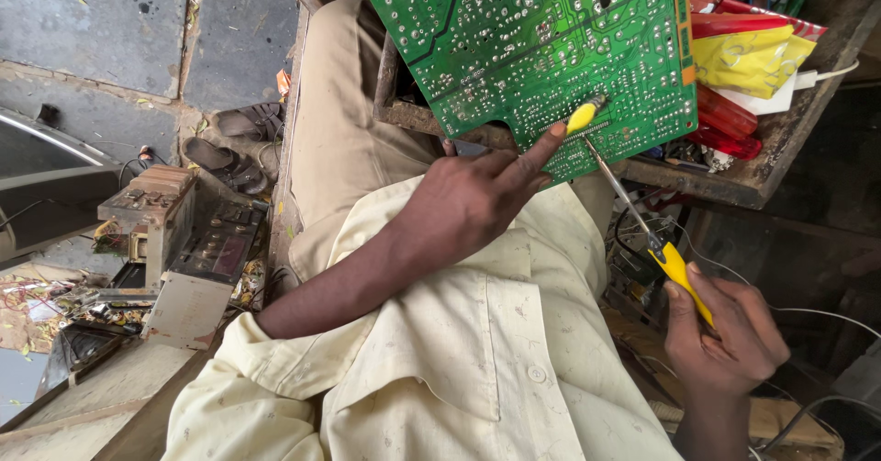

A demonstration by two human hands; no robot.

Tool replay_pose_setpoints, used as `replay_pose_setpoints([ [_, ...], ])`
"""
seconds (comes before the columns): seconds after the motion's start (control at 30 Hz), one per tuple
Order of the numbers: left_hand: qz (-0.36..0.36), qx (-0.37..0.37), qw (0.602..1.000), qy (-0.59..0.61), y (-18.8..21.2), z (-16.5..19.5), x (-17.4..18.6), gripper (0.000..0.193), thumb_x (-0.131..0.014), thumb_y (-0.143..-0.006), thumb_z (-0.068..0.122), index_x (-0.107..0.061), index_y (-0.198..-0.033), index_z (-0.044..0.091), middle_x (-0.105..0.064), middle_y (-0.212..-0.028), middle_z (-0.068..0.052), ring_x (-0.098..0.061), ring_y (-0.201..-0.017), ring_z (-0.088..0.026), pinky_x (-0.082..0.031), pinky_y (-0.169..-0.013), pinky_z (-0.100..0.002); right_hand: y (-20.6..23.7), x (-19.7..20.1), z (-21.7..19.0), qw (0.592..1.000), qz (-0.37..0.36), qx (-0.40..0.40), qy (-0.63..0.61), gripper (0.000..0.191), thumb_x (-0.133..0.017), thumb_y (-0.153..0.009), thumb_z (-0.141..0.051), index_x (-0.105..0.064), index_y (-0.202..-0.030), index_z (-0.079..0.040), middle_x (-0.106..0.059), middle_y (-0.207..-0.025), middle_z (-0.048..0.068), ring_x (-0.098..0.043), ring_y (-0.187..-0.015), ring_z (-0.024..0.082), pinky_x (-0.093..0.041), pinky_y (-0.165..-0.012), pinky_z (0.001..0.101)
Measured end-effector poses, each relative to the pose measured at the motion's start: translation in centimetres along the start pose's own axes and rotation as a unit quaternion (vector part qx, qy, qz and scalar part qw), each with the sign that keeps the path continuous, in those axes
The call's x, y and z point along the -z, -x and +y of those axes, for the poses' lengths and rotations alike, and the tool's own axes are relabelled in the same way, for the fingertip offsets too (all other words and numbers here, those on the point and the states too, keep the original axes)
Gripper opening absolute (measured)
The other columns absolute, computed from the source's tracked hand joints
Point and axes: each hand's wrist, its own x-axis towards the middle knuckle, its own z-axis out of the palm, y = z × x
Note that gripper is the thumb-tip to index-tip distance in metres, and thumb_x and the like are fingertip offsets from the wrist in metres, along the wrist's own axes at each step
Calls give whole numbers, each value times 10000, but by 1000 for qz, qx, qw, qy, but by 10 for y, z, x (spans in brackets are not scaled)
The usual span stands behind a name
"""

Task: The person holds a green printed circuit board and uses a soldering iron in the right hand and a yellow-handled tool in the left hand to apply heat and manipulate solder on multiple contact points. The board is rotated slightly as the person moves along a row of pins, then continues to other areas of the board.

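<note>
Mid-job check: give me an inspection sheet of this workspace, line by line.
Surface: wooden bench, crowded.
Job's things: green circuit board, solder side up; yellow-handled soldering iron, tip on its lower edge.
Clutter: yellow and red packets.
Grippers: left hand points a finger at the tip; right hand grips the handle.
Cables: white wire at right.
Surroundings: old electronics units, sandals on stone floor.

We see the green circuit board (541, 48) cut off by the top edge at twelve o'clock. Its lower rim lies hidden behind our left hand (468, 199). Our right hand (725, 337) covers the rear of the yellow tool handle (681, 273). The solder joints are too small for us to tell apart.
</note>
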Motion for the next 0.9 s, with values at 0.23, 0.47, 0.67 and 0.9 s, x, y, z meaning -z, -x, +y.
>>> replay_pose_setpoints([
  [0.23,-25,-45,985,-162,3,2,-6,800,-643,-881,40,-288,-1593,-46,-593,-842,-121,-579,-713,-250,-496,-522,-387,15,-9,18,1000,22,9,2,221,-845,-1037,38,-744,-1233,56,-722,-1069,201,-732,-951,205,-585,-795,241],
  [0.47,-195,-9,980,39,2,-2,-3,536,-527,-1127,120,-310,-1614,62,-619,-707,-116,-557,-503,-194,-492,-443,-342,22,4,49,964,221,45,140,263,-718,-1066,39,-746,-1260,215,-644,-1012,243,-602,-831,262,-486,-700,310],
  [0.67,-149,-57,987,-11,-7,-3,1,678,-562,-1075,35,-194,-1644,14,-623,-718,-105,-548,-508,-196,-517,-450,-326,25,2,39,980,173,41,88,166,-668,-1123,81,-680,-1255,181,-626,-1116,232,-632,-921,237,-562,-796,273],
  [0.9,-147,-71,981,103,-13,6,20,473,-641,-991,100,-561,-1436,-38,-671,-693,-154,-607,-527,-232,-536,-527,-404,16,-6,14,992,118,32,35,171,-712,-1094,110,-693,-1262,134,-666,-1139,243,-674,-950,246,-583,-830,289],
])
